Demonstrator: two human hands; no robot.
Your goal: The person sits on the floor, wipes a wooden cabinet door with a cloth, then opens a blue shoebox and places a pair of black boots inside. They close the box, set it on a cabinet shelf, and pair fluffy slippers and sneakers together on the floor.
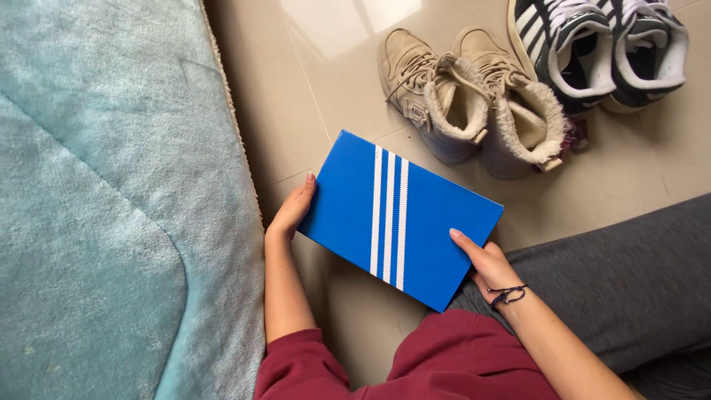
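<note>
A blue shoe box with three white stripes across its lid is held flat above the tiled floor, between my two hands. My left hand grips its left short side, thumb on the lid's edge. My right hand holds the right side, thumb on top of the lid; a dark cord bracelet circles that wrist. Both arms come out of dark red sleeves.
A pair of tan fleece-lined boots stands just beyond the box. Black and white sneakers sit at the top right. A light blue plush rug covers the left. My leg in grey trousers lies at the right.
</note>
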